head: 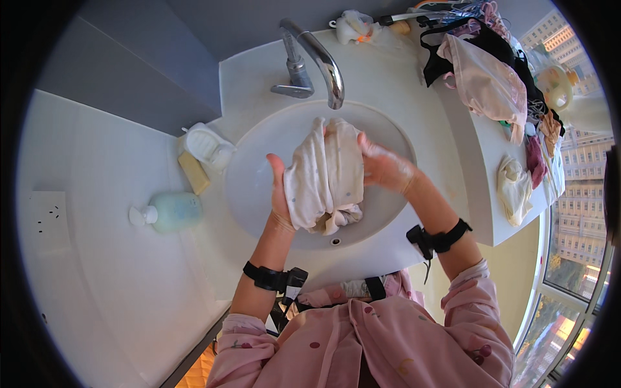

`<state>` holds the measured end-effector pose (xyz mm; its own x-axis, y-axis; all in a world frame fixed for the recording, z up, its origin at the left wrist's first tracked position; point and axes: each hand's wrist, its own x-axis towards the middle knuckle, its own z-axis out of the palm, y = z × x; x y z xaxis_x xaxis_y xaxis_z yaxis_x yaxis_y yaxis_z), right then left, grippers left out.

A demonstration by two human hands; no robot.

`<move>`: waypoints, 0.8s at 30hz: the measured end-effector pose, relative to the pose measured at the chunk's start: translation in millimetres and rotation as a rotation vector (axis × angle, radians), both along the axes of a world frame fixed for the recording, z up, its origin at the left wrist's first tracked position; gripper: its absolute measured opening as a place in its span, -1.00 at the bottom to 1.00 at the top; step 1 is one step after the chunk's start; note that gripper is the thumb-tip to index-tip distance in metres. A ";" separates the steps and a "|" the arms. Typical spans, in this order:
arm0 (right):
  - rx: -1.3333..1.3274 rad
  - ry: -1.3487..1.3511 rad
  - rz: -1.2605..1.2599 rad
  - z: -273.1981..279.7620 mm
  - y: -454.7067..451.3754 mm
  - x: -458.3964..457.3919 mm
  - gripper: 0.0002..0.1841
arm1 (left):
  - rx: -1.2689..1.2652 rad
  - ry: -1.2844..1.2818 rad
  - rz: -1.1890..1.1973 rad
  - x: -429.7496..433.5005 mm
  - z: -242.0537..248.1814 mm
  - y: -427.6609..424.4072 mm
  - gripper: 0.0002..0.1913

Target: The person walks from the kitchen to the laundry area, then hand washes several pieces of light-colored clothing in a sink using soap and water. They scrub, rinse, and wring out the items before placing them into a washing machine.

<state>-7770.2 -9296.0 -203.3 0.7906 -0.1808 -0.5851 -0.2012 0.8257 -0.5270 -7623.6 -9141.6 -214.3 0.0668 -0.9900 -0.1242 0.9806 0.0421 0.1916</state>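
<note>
A cream cloth garment with small grey dots (310,179) hangs bunched over the oval white washbasin (252,189). Its upper end lies between my two hands, and its lower folds reach down into the bowl. My left hand (280,194) grips the left side, thumb pointing up and the other fingers hidden behind the fabric. On the right side, my right hand (385,165) presses against the cloth; whitish suds show on its back and wrist. A chrome faucet (335,77) arches above the basin's back rim, and no water stream is visible from it.
Left of the basin stand a white soap dish (206,143), a yellowish soap bar (193,172) and a pale green pump bottle (177,212). A pile of clothes (485,82) with hangers covers the right ledge. A cream cloth (514,189) lies near the ledge's front, beside the window.
</note>
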 end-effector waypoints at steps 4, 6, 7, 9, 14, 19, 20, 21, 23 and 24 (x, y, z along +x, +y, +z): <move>-0.264 -0.093 0.011 -12.3 28.5 15.9 -0.40 | 0.048 0.036 0.062 7.2 -14.2 -4.8 -0.11; -0.479 -0.029 -0.022 -14.9 30.7 23.4 -0.42 | 0.113 0.035 0.107 9.3 -24.4 -8.5 -0.15; -0.669 0.046 0.056 -14.9 28.8 26.4 -0.43 | 0.152 0.022 0.134 9.8 -30.2 -11.0 -0.17; -1.059 0.251 0.195 -12.0 21.4 31.0 -0.46 | 0.188 0.024 0.155 10.1 -42.4 -16.7 -0.20; -1.713 0.271 0.054 3.0 3.0 46.0 -0.41 | 0.234 0.088 0.097 14.2 -68.4 -33.9 -0.39; -1.728 0.142 0.074 6.7 21.1 98.1 -0.30 | 0.474 -0.174 0.182 8.9 -68.7 -51.7 -0.63; -1.857 0.117 0.112 4.6 25.7 113.5 -0.27 | 0.453 -0.253 0.229 7.4 -65.9 -56.1 -0.63; -1.873 0.113 0.021 2.0 28.6 128.6 -0.24 | 0.454 -0.280 0.239 6.6 -62.9 -61.0 -0.64; -1.863 0.159 -0.032 -3.4 28.8 154.0 -0.21 | 0.411 -0.302 0.226 7.2 -57.0 -71.4 -0.64; -1.854 0.180 -0.053 -5.8 26.6 162.8 -0.22 | 0.368 -0.301 0.213 8.3 -54.8 -76.3 -0.64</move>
